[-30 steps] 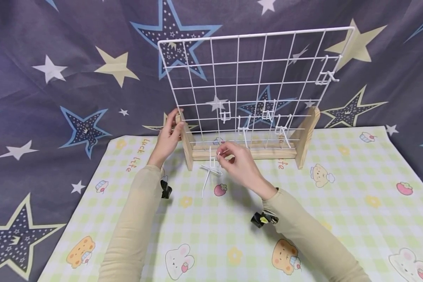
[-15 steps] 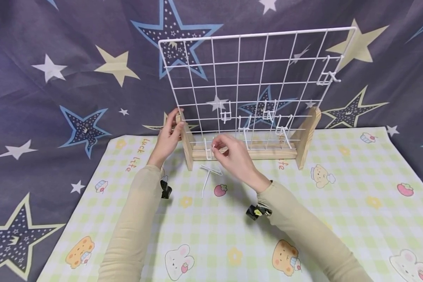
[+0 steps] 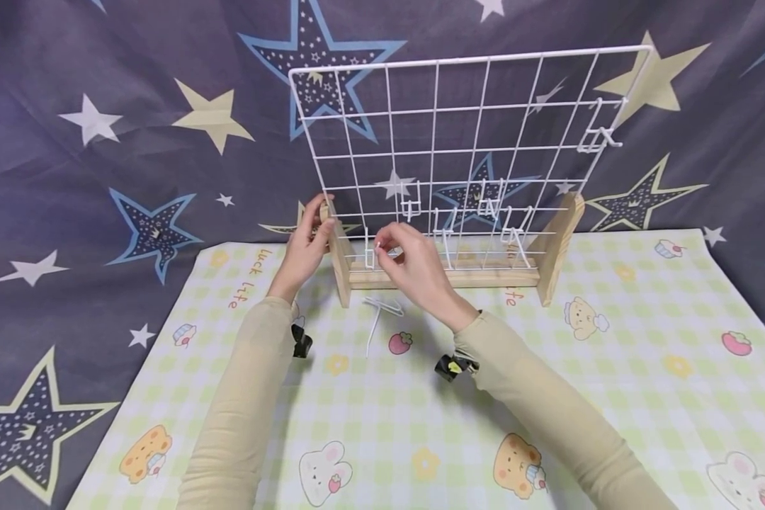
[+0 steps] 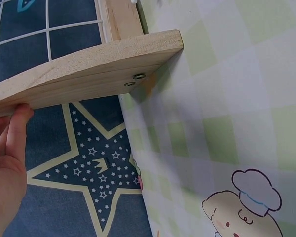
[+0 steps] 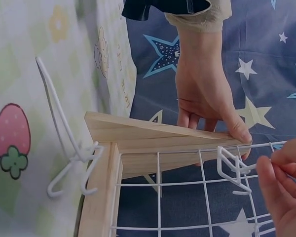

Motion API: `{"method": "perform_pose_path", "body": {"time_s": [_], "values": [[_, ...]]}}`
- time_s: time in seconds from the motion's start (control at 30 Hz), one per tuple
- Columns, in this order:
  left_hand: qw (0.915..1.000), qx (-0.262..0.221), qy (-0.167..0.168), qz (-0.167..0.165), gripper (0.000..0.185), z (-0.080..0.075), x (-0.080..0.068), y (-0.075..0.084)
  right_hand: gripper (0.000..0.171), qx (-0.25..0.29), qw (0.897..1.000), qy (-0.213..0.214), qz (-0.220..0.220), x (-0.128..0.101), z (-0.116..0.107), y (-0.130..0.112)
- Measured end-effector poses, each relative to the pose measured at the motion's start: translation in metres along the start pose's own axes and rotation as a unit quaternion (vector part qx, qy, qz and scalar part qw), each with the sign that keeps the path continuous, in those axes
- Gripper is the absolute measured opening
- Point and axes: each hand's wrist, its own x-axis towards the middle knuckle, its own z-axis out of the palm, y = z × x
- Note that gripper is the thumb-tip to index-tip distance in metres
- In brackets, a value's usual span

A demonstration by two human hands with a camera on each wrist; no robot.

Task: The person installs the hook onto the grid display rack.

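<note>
A white wire grid [image 3: 433, 111] stands in a pale wooden base, tilted back. My left hand [image 3: 304, 244] grips the left wooden side panel [image 3: 341, 265], thumb on the near side. With thumb and fingertips, my right hand [image 3: 414, 268] pinches a white wire hook [image 5: 239, 170] by its prong. The hook's square back overlaps the lower left of the grid in the head view. On the tablecloth in front of the base lies another white hook [image 5: 64, 118], its long prong pointing toward me. The left wrist view has the panel's outer face and my left fingers [image 4: 17, 131] against it.
Several white hooks hang on the grid, one at the upper right [image 3: 599, 138], others lower down, such as a long-pronged hook [image 3: 516, 237]. The right wooden panel [image 3: 561, 248] holds the other end. A dark star-patterned curtain [image 3: 153, 297] hangs behind the checked tablecloth [image 3: 370, 404].
My right hand has moved up and to the left with the hook, from above the loose hook to the grid's lower left. My left hand has stayed on the panel.
</note>
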Motion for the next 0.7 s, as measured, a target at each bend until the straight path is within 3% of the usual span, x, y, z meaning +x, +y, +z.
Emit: {"method": "perform_pose_path", "body": {"time_s": [0.33,0.7], "values": [[1.0,0.006,0.003,0.007,0.045,0.001,0.001,0.0,0.008,-0.024,0.998,0.027,-0.044,0.007,0.001,0.003],[1.0,-0.007,-0.002,0.001,0.046,0.0,0.0,0.002,0.009,-0.044,0.996,0.044,-0.063,0.011,0.001,0.005]]}}
